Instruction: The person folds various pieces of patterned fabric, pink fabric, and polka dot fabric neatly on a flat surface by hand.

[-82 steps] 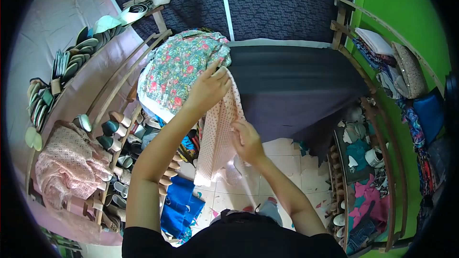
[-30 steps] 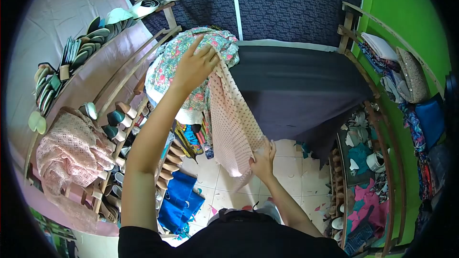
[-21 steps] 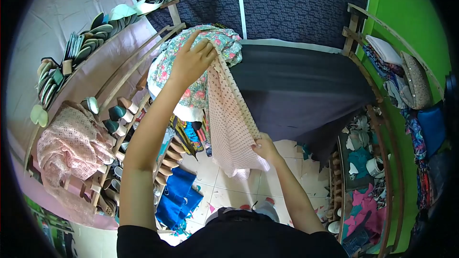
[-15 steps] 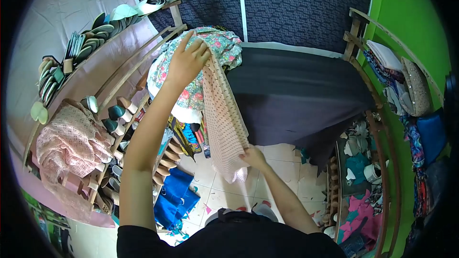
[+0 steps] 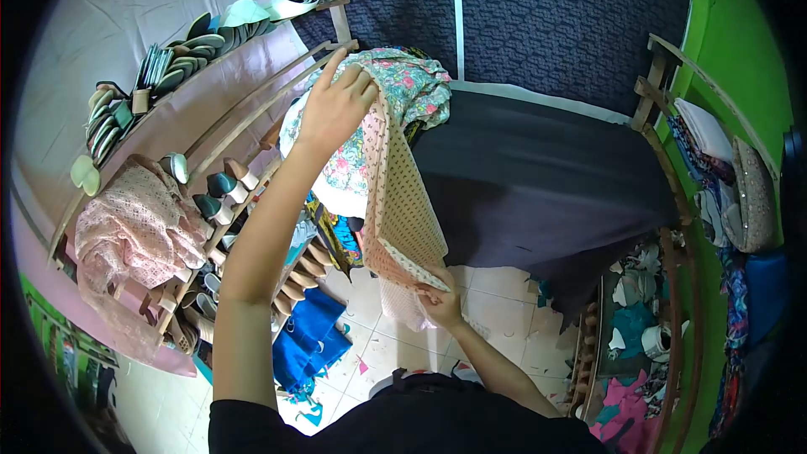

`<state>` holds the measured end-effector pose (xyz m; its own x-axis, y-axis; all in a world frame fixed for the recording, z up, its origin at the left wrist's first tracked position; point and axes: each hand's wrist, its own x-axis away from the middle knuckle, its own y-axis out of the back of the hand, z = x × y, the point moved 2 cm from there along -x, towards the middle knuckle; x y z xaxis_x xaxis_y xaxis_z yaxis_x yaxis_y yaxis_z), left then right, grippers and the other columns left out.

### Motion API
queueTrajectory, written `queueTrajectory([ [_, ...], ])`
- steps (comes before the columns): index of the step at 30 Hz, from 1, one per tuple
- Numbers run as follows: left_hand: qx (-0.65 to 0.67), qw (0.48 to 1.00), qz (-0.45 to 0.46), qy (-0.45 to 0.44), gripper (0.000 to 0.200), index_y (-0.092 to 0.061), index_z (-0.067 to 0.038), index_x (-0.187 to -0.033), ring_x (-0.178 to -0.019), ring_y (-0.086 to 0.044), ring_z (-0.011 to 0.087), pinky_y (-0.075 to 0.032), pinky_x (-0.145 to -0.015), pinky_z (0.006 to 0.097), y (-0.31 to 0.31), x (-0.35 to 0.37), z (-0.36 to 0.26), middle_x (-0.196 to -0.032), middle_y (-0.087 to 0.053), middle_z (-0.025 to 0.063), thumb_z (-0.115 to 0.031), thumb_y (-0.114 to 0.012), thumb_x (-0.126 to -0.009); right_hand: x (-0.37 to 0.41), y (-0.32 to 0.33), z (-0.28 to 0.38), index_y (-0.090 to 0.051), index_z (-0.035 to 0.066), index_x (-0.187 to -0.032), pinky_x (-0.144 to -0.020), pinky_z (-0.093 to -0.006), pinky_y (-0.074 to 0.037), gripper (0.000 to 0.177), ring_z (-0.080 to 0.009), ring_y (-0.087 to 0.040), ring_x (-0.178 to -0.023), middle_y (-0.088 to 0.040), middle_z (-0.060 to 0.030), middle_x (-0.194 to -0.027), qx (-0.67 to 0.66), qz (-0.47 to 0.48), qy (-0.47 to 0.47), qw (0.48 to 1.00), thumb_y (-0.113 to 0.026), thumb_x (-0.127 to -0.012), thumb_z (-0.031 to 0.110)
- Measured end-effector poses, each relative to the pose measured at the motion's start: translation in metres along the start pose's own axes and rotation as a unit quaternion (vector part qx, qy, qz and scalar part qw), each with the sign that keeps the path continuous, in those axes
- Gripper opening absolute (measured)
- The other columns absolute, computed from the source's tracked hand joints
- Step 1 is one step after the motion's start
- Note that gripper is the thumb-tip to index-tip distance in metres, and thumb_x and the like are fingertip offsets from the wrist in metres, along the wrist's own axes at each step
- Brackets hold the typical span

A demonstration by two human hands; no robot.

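A long piece of pale peach fabric with small dark dots (image 5: 405, 210) hangs between my two hands. My left hand (image 5: 340, 105) is raised, its index finger stretched out and the other fingers curled on the fabric's upper end. Lower down, my right hand (image 5: 441, 301) is closed on the fabric's bottom edge, where part of it is folded over. Just behind my left hand lies a heap of floral cloth (image 5: 420, 88), partly covered by the hand and the hanging fabric.
A black cloth-covered table (image 5: 546, 160) stands ahead on the right. Wooden racks with shoes and shoe lasts (image 5: 227, 189) line the left, with pink lace (image 5: 139, 219) draped there. Blue material (image 5: 311, 340) lies on the floor. Folded fabrics (image 5: 702, 130) sit on the right rack.
My right hand has drawn the fabric's lower edge over, so a fold and the inner side now show. The whole view has shifted slightly, with the surroundings appearing further right.
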<state>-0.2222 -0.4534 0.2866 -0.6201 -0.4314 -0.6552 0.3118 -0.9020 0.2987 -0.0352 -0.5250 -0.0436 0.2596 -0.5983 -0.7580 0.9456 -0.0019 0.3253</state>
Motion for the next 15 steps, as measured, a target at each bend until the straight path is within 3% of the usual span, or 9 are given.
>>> queueTrajectory([
  [3, -0.005, 0.998, 0.055, 0.017, 0.007, -0.055, -0.012, -0.079, -0.098, -0.052, 0.0127, -0.023, -0.107, 0.0395, -0.015, 0.01, 0.003, -0.083, -0.054, -0.0017, -0.014, -0.054, -0.073, 0.023, 0.006, -0.009, -0.065, 0.0, -0.092, -0.074, -0.0242, -0.045, 0.024, -0.0156, -0.056, -0.085, -0.055, -0.0119, -0.108, -0.208, -0.011, -0.28, 0.937, -0.065, -0.068, 0.0],
  [5, 0.001, 0.997, 0.077, 0.031, 0.008, -0.055, -0.012, -0.08, -0.098, -0.052, 0.0129, -0.022, -0.107, 0.0397, -0.023, 0.017, 0.008, -0.085, -0.055, -0.0014, -0.013, -0.054, -0.073, 0.016, 0.035, -0.016, -0.062, -0.001, -0.085, -0.063, -0.0206, -0.042, 0.014, -0.0118, -0.053, -0.071, -0.055, -0.0076, -0.091, -0.073, -0.058, -0.321, 0.942, -0.058, -0.072, -0.003],
  [7, 0.005, 0.995, 0.087, 0.044, 0.009, -0.056, -0.013, -0.081, -0.098, -0.052, 0.0132, -0.022, -0.107, 0.04, -0.036, 0.029, 0.015, -0.087, -0.056, -0.0011, -0.012, -0.053, -0.073, -0.001, 0.072, -0.04, -0.052, 0.0, -0.093, -0.058, -0.0203, -0.039, 0.017, -0.0113, -0.047, -0.065, -0.046, -0.0047, -0.087, -0.009, -0.129, -0.227, 0.965, -0.051, -0.077, -0.005],
  [9, 0.009, 0.995, 0.085, 0.056, 0.01, -0.056, -0.013, -0.083, -0.098, -0.052, 0.0135, -0.021, -0.107, 0.0405, -0.054, 0.047, 0.02, -0.09, -0.057, -0.001, -0.011, -0.052, -0.074, -0.024, 0.11, -0.077, -0.038, 0.005, -0.102, -0.059, -0.0213, -0.039, 0.026, -0.0102, -0.044, -0.068, -0.037, -0.0032, -0.089, -0.228, -0.206, -0.336, 0.89, -0.046, -0.08, -0.008],
  [11, 0.036, 0.991, 0.121, 0.055, 0.013, -0.056, -0.014, -0.085, -0.1, -0.05, 0.0126, -0.027, -0.099, 0.0413, -0.072, 0.065, 0.01, -0.094, -0.057, -0.0017, -0.01, -0.051, -0.074, -0.05, 0.148, -0.102, -0.028, 0.007, -0.119, -0.068, -0.0228, -0.042, 0.043, -0.0128, -0.047, -0.079, -0.037, -0.0082, -0.105, -0.192, -0.191, -0.331, 0.904, -0.043, -0.082, -0.008],
  [13, 0.041, 0.991, 0.116, 0.051, 0.012, -0.056, -0.014, -0.086, -0.099, -0.05, 0.0122, -0.031, -0.094, 0.0403, -0.082, 0.077, -0.005, -0.095, -0.056, -0.002, -0.011, -0.05, -0.076, -0.082, 0.175, -0.112, -0.025, 0.007, -0.128, -0.078, -0.0234, -0.042, 0.051, -0.0152, -0.05, -0.089, -0.041, -0.013, -0.112, -0.112, -0.248, -0.217, 0.938, -0.04, -0.082, -0.009],
  [15, 0.06, 0.992, 0.098, 0.048, 0.011, -0.056, -0.015, -0.085, -0.1, -0.049, 0.0149, -0.032, -0.089, 0.0395, -0.092, 0.087, -0.02, -0.098, -0.054, -0.0018, -0.012, -0.051, -0.076, -0.105, 0.211, -0.096, -0.031, 0.006, -0.131, -0.083, -0.0223, -0.041, 0.05, -0.0156, -0.051, -0.093, -0.048, -0.0131, -0.112, -0.089, -0.185, -0.234, 0.95, -0.039, -0.083, -0.007],
])
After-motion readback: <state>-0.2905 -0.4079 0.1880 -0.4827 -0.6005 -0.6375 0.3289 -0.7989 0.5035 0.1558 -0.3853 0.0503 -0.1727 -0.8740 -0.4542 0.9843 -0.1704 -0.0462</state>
